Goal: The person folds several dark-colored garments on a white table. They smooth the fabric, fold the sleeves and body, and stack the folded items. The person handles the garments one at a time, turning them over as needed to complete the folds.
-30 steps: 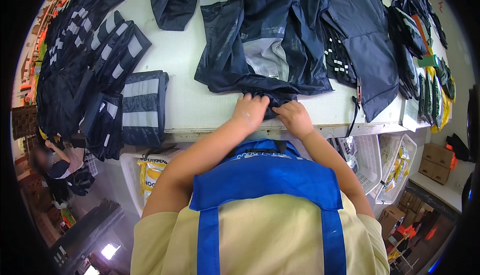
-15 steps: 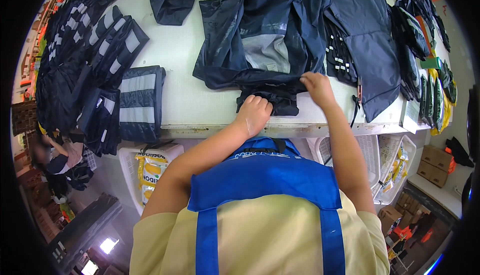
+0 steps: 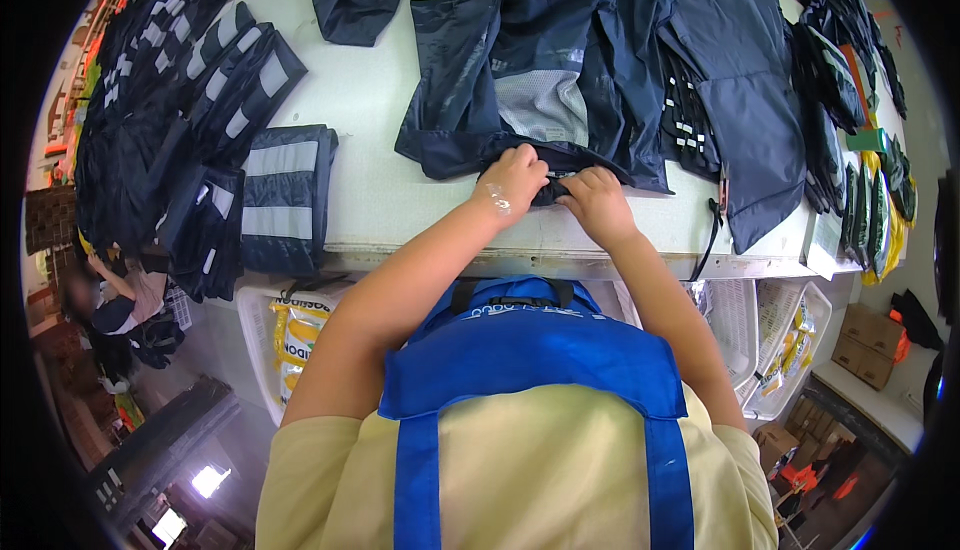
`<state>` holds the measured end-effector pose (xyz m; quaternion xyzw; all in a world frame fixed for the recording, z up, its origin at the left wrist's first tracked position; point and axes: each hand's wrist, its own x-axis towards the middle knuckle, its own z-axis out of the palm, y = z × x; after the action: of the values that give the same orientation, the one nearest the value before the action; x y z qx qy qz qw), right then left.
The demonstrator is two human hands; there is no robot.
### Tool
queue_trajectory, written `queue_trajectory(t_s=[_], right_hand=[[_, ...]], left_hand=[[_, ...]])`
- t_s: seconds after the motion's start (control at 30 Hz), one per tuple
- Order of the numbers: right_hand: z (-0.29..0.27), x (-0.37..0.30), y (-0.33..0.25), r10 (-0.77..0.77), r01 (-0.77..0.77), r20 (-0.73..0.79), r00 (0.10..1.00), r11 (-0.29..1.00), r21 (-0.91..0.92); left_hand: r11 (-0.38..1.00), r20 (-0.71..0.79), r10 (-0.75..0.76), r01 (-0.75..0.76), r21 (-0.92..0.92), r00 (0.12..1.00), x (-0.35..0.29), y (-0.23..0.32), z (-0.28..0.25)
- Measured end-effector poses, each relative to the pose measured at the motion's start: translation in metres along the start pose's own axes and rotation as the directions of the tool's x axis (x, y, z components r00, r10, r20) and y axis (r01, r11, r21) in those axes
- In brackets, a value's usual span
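A dark navy garment (image 3: pixel 545 80) with a grey mesh lining lies spread on the white table (image 3: pixel 375 190). Its near edge is bunched into a small fold at the table's front. My left hand (image 3: pixel 512 182) presses down on that folded edge, fingers curled over the fabric. My right hand (image 3: pixel 597 202) grips the same edge just to the right, almost touching the left hand. The fold itself is mostly hidden under both hands.
Folded dark garments with grey reflective stripes (image 3: pixel 285 195) are stacked at the left. More dark clothing (image 3: pixel 745 90) lies to the right, hanging over the front edge. White bins (image 3: pixel 285 325) with yellow packets sit under the table. Another person (image 3: pixel 110 295) is at the far left.
My right hand moved back left from the garment's right side to meet the left hand. Both hands now bunch the near edge closer together.
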<state>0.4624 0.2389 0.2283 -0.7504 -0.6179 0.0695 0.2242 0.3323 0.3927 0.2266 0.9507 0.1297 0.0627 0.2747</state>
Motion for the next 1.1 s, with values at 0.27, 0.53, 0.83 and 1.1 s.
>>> queue_trajectory(t_s=[0.27,0.53,0.83,1.1], right_hand=[[-0.009,0.014,-0.007,0.216,-0.204,0.108,0.97,0.973,-0.109],[0.009,0.013,0.007,0.385,-0.379,0.101,0.917,0.923,-0.074],[-0.002,0.028,0.005,0.35,-0.351,-0.028,0.936,0.931,-0.101],[-0.026,0.02,0.003,0.262,-0.244,0.095,0.96,0.956,-0.165]], left_hand=[[0.989,0.267,-0.128,0.142,-0.034,0.955,0.003,-0.006,-0.025],[0.96,-0.075,-0.087,0.104,0.261,0.993,0.009,-0.007,0.001],[0.959,-0.08,-0.012,0.034,0.283,0.997,0.001,-0.006,-0.018],[0.914,0.073,-0.026,-0.006,0.405,0.997,0.01,-0.018,-0.049]])
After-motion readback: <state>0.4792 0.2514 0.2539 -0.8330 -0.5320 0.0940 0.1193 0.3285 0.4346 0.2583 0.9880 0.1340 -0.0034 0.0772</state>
